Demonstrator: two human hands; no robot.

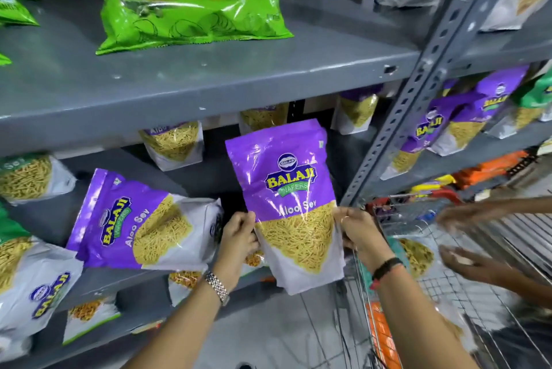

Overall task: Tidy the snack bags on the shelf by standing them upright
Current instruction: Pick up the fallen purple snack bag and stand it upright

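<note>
Hands, left hand [239, 234] and right hand [357, 232], grip one purple bag [286, 189] (upright).

A shop: grey metal shelving [209, 81] stocked with snack bags [137, 219].

A: Shelving?
B: Grey metal shelf boards [209, 81], one slotted grey upright post [430, 75] standing between two bays.
A: Floor?
B: Pale grey tiles [268, 335], glossy.
A: Other fixtures?
B: Wire trolley basket [493, 252], at right.
</note>
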